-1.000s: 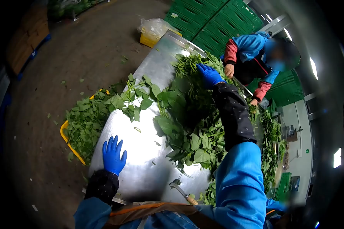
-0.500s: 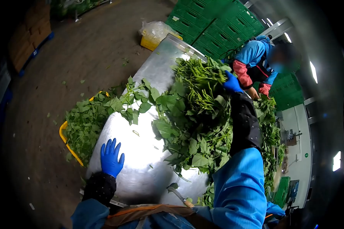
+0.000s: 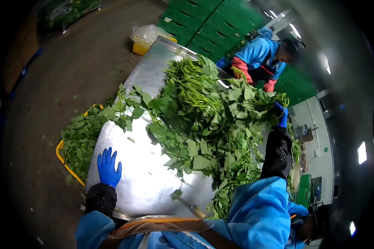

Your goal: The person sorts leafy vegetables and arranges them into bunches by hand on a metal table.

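Note:
My left hand [image 3: 109, 169], in a blue glove, lies on the bare metal table [image 3: 133, 182] with its fingers spread. On the right, my gloved right hand [image 3: 281, 114] is closed around a bunch of leafy green stems [image 3: 257, 101], whose leaves reach left over the heap. A large pile of leafy greens [image 3: 212, 137] covers the table's middle and right; a bundle of stems [image 3: 191, 85] rests on its far part. Close to my body, a knife [image 3: 197, 211] with a light handle lies on the table.
A yellow-rimmed crate [image 3: 61, 154] full of leaves stands left of the table. Beyond the far end are a yellow bin [image 3: 141, 48] with plastic film and stacked green crates [image 3: 199, 25]. A co-worker [image 3: 257, 54] in red sleeves leans in across the table; another person [image 3: 303, 226] is at lower right.
My right hand has moved right, from the stem bundle to the table's right side, and now grips leafy stems there. My left hand stays spread on the table. The view has shifted.

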`<state>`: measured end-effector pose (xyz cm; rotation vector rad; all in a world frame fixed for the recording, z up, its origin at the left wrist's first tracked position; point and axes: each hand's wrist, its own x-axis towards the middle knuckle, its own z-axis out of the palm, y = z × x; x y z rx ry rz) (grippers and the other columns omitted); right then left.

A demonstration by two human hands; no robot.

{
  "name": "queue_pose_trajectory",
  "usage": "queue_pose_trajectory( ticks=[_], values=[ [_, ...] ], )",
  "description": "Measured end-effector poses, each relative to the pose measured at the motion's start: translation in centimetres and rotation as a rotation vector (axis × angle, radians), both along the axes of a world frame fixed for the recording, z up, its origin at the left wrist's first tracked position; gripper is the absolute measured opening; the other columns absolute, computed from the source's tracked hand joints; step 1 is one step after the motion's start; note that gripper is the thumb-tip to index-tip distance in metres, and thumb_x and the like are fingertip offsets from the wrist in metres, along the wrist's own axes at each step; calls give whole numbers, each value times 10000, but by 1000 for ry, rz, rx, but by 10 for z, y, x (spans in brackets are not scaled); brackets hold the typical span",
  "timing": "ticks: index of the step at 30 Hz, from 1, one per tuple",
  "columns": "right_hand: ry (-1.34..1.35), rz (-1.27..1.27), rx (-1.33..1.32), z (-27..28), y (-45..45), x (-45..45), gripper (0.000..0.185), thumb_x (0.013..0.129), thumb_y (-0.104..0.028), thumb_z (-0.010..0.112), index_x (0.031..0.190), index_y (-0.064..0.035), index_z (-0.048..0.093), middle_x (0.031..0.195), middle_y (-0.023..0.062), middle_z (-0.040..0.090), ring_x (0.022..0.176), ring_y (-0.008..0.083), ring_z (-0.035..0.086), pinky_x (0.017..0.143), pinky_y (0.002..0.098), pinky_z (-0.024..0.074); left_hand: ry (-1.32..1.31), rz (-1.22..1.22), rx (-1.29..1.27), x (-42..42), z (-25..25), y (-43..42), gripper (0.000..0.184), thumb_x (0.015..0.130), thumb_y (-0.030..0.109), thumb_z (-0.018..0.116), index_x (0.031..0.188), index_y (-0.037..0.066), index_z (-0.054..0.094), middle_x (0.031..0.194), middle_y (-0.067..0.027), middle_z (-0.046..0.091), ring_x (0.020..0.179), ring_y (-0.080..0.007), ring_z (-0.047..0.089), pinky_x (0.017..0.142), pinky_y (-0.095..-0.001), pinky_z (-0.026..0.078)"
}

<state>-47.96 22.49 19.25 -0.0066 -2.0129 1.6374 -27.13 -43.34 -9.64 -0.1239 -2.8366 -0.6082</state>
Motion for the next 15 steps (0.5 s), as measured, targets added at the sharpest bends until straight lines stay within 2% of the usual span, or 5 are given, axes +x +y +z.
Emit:
queue_pose_trajectory(
  ticks=[1,3,5,9,15],
  values=[
    [-61,-20,-53,-9,38,29,298,827,-138,528,1036,72,555,885,116,615,731,195,599,666,296,494,12,-5,1,0,-2,0,445,772,238,540,1182,72,482,1307,-145,389,1229,-290,328,1033,-439,177],
    [-148,4,415,3,26,112,332,853,-177,492,1038,94,551,955,122,604,858,225,587,809,324,460,33,-8,-7,2,-2,0,434,780,236,539,1177,70,485,1303,-143,392,1224,-291,333,1028,-435,195],
    [185,165,444,8,-40,162,371,834,-143,499,1136,74,486,1008,130,579,994,265,533,943,386,369,50,-17,-17,4,-3,1,427,785,235,538,1175,69,486,1301,-142,394,1224,-290,333,1024,-434,206],
    [248,508,-446,-18,-123,246,503,644,-84,579,1113,-7,416,938,98,507,1036,304,468,1032,450,242,85,-41,-69,7,-3,1,412,807,241,524,1182,75,483,1306,-122,391,1218,-289,336,1015,-429,223],
    [171,547,-502,-79,-199,314,423,613,-112,603,993,-73,422,778,37,459,827,216,444,1014,411,228,189,-99,11,0,-15,-4,373,799,220,560,1143,81,524,1216,-127,486,1123,-295,442,946,-399,327]
  ],
)
